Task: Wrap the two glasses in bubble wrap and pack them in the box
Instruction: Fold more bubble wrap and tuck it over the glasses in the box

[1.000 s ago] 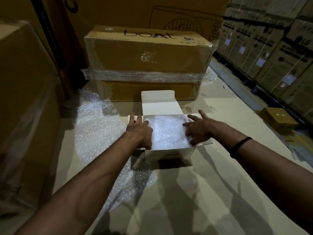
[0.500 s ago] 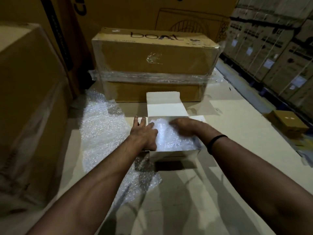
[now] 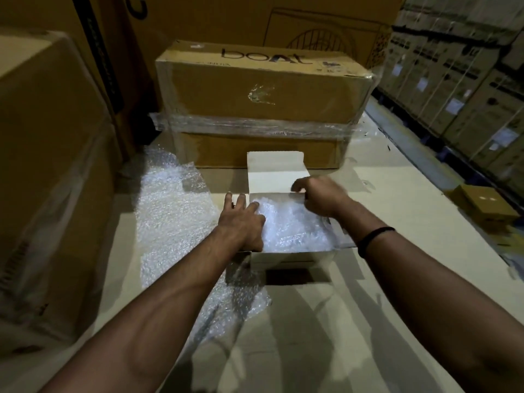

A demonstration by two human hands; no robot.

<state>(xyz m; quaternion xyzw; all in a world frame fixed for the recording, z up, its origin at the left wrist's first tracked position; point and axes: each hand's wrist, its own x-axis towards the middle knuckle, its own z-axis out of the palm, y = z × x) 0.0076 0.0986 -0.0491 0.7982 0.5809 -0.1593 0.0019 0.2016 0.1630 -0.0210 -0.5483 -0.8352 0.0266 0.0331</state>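
- Setting: a warehouse aisle, with flattened pale cardboard (image 3: 340,321) as the working surface.
- Nearest the viewer, both forearms reach forward. The right wrist carries a dark wristband (image 3: 374,236).
- A loose bubble wrap sheet (image 3: 170,211) lies flat on the surface. It runs under the left forearm and spreads out to the left of the left hand.
- The small white box (image 3: 292,255) stands open between the two hands, its front wall facing the viewer.
- The left hand (image 3: 241,224) rests on the box's left edge. Its fingers are straight and spread, holding nothing, and its thumb lies down at the near left corner.
- A bubble-wrapped bundle (image 3: 292,225) fills the box, just right of the left hand and below the right hand. The glasses cannot be made out through the wrap.
- The right hand (image 3: 323,198) sits at the box's far rim with its fingers bent. Blur hides whether it grips anything.
- The lid flap (image 3: 276,171) stands up just beyond the right hand's fingertips.
- Beyond both hands sits a brown carton printed "boat" (image 3: 261,92), banded with clear film.
- Far to the right of the right hand are a small brown box (image 3: 487,205) and, behind it, stacked cartons (image 3: 467,80).
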